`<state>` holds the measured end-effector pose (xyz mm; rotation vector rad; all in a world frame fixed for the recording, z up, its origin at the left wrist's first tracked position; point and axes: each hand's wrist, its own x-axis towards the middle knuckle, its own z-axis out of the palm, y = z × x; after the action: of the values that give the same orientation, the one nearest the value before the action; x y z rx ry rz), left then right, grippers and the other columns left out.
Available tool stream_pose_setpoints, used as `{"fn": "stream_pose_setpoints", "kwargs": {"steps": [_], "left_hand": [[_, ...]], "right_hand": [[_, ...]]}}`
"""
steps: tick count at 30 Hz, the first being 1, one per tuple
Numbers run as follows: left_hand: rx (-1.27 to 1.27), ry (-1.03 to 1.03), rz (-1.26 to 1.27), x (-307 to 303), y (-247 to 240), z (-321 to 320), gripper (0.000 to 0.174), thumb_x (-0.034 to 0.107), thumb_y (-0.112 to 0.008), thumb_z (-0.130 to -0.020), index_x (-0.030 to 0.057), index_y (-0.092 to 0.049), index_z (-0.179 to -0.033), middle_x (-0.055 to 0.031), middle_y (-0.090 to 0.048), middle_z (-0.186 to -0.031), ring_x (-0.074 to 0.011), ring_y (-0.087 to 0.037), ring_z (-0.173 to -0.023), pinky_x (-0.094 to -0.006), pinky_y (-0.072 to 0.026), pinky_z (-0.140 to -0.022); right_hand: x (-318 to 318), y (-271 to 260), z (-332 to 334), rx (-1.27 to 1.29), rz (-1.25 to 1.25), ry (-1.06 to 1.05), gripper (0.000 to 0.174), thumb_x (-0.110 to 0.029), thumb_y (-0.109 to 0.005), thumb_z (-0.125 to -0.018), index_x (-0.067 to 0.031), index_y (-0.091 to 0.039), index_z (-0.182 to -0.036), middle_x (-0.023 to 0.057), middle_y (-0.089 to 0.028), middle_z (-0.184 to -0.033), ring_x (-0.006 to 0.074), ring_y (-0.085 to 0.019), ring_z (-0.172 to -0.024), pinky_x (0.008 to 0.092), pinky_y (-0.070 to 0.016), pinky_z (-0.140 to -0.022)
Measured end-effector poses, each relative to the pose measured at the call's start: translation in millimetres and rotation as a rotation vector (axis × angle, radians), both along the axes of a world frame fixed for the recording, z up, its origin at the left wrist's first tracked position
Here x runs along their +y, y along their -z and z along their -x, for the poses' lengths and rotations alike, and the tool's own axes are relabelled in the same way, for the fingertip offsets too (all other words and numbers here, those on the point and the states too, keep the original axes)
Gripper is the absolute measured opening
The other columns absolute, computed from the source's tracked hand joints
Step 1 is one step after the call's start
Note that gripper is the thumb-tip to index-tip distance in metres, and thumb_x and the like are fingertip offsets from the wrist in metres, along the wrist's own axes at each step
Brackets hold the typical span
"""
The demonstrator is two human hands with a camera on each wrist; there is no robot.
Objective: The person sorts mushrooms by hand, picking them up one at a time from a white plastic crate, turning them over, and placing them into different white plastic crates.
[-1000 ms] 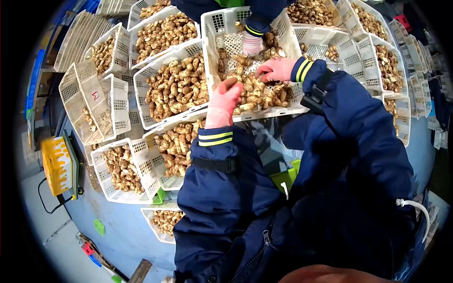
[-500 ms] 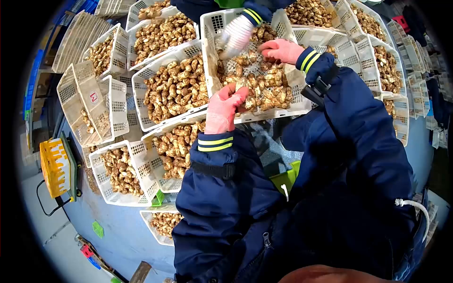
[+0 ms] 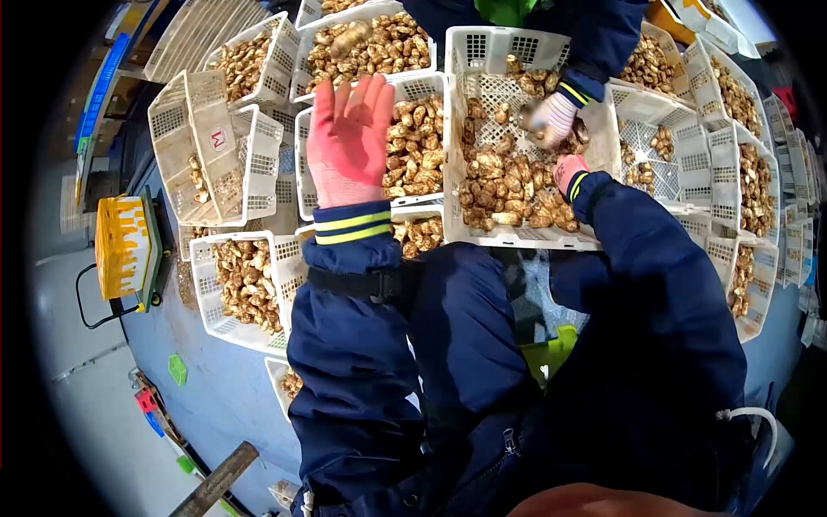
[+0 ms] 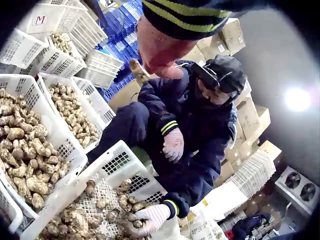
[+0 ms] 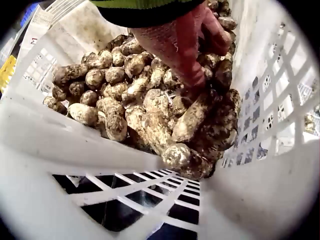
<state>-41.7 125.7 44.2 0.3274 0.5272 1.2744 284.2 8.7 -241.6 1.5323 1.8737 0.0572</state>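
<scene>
My left hand, in a pink glove, is spread palm up over the left crate of mushrooms, nothing in it. Past its fingertips a motion-blurred mushroom appears above the far crate; the left wrist view has this mushroom clear of the fingers. My right hand reaches into the near right corner of the middle white crate. In the right wrist view its fingers go down among brown-and-white mushrooms; the fingertips are hidden, so I cannot tell whether they grip one.
Across the middle crate another person's striped-gloved hand works among the mushrooms. Crates of mushrooms stand close on both sides, such as the near left crate and the right crate. A yellow bin on a cart stands farther left.
My left hand has moved left out of the middle crate, its fingers opening from a curl. My right hand has come nearer, to the crate's near right corner. The view has shifted.
</scene>
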Motion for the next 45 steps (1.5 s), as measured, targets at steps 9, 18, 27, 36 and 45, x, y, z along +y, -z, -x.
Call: {"fn": "stream_pose_setpoints", "kwargs": {"steps": [9,18,27,36,45], "left_hand": [[0.142,0.417,0.11,-107.0,42.0,-53.1,0.036,0.028,-0.053,-0.084,0.0011,-0.048,-0.108,-0.0142,-0.053,-0.104,-0.0243,-0.054,-0.092,-0.0323,-0.046,-0.073],[0.096,0.531,0.028,-130.4,42.4,-68.5,0.032,0.032,-0.051,-0.086,0.0054,-0.053,-0.104,-0.0044,-0.058,-0.094,-0.0128,-0.057,-0.074,-0.0244,-0.0473,-0.063],[0.21,0.627,0.074,-141.4,38.1,-51.1,0.031,0.018,-0.051,-0.086,-0.0018,-0.047,-0.109,-0.0131,-0.056,-0.1,-0.0237,-0.056,-0.091,-0.0377,-0.0469,-0.079],[-0.145,0.475,-0.108,-22.4,26.0,-0.6,0.034,0.022,-0.049,-0.086,-0.0037,-0.043,-0.107,-0.0186,-0.053,-0.1,-0.0292,-0.053,-0.098,-0.0415,-0.0414,-0.091],[-0.132,0.243,0.097,-43.5,-14.8,5.0,0.04,0.02,-0.044,-0.087,-0.0096,-0.043,-0.114,-0.0249,-0.039,-0.124,-0.0382,-0.034,-0.119,-0.0441,-0.033,-0.099]], "right_hand": [[22.6,-150.9,33.9,0.824,0.131,0.493,0.061,-0.038,-0.061,-0.07,-0.0034,-0.045,-0.118,0.0151,-0.049,-0.115,0.0253,-0.05,-0.101,0.0325,-0.039,-0.087],[-33.7,-291.7,95.2,1.47,-0.265,-0.068,0.076,-0.014,-0.072,-0.058,-0.0024,-0.037,-0.124,0.0152,-0.044,-0.12,0.0294,-0.041,-0.113,0.0362,-0.0326,-0.096],[-10.9,-272.4,27.4,1.727,-0.177,0.402,0.04,-0.011,-0.05,-0.083,0.0019,-0.043,-0.119,0.0094,-0.056,-0.108,0.0143,-0.052,-0.1,0.0257,-0.0401,-0.086],[28.6,-169.3,-8.6,0.55,0.058,0.454,0.041,-0.032,-0.048,-0.078,-0.0151,-0.05,-0.115,0.0167,-0.056,-0.106,0.0279,-0.054,-0.098,0.0352,-0.0402,-0.086],[30.1,-39.5,-0.1,0.142,0.052,0.084,0.024,-0.022,-0.042,-0.083,-0.0101,-0.063,-0.088,0.0053,-0.061,-0.082,0.0248,-0.059,-0.084,0.0382,-0.0461,-0.062]]}}
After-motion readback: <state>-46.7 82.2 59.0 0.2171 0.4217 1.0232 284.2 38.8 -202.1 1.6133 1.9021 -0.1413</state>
